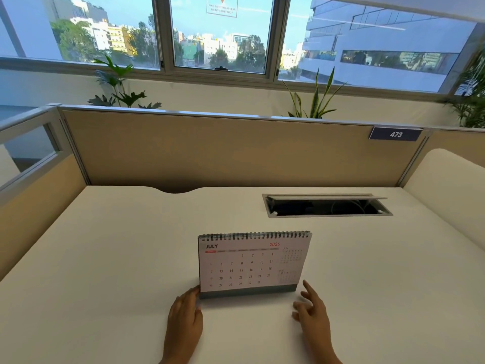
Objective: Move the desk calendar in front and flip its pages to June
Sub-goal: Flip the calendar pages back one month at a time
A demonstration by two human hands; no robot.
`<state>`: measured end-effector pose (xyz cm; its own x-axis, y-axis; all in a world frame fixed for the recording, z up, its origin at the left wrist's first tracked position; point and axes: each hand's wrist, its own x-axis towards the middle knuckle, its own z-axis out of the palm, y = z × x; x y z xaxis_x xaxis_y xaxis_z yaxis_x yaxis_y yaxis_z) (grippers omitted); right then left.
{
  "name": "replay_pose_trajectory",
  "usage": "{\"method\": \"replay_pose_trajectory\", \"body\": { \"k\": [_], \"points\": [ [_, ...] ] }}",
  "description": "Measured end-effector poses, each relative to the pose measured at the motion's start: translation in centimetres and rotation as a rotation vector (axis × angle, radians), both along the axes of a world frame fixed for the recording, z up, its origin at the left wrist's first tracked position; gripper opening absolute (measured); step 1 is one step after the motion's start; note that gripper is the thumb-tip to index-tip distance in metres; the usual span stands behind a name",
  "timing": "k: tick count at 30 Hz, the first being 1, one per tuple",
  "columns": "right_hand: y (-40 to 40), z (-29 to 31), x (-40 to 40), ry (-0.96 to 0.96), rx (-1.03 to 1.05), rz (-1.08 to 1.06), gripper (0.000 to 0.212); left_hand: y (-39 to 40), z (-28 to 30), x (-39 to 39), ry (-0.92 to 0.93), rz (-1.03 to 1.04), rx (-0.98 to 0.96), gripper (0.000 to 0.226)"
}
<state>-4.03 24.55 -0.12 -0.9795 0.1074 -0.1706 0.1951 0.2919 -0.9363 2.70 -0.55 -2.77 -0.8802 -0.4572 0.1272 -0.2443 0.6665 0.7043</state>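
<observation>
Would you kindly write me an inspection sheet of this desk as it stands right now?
Surface: white desk, bare apart from the calendar.
Job's things: desk calendar upright near the front edge, showing JULY 2026, not June.
Clutter: nothing seen.
Hands: left hand touches the calendar's lower left corner; right hand is open beside the lower right corner, contact unclear.
Cables: cable hatch set in the desk, lid raised; faint cable inside.
Surroundings: tan partition with a 473 plate; plants and a window behind.
</observation>
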Motion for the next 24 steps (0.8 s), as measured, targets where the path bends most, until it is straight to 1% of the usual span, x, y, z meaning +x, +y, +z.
{"method": "replay_pose_trajectory", "body": {
  "k": [8,16,19,24],
  "points": [
    [0.4,-0.1,-0.6,0.008,-0.01,0.103,0.049,0.1,0.0,0.1,0.007,0.009,0.006,0.047],
    [0.8,-0.5,-0.2,0.092,-0.111,0.038,0.023,0.1,-0.1,0.0,-0.012,0.019,0.003,0.048],
    [0.9,-0.9,0.1,0.122,-0.123,-0.001,0.028,0.1,0.0,0.0,-0.018,0.025,0.004,0.049],
    [0.8,-0.9,0.7,0.141,-0.112,0.021,0.038,0.1,0.0,0.0,-0.019,0.032,-0.007,0.048]
  ]
}}
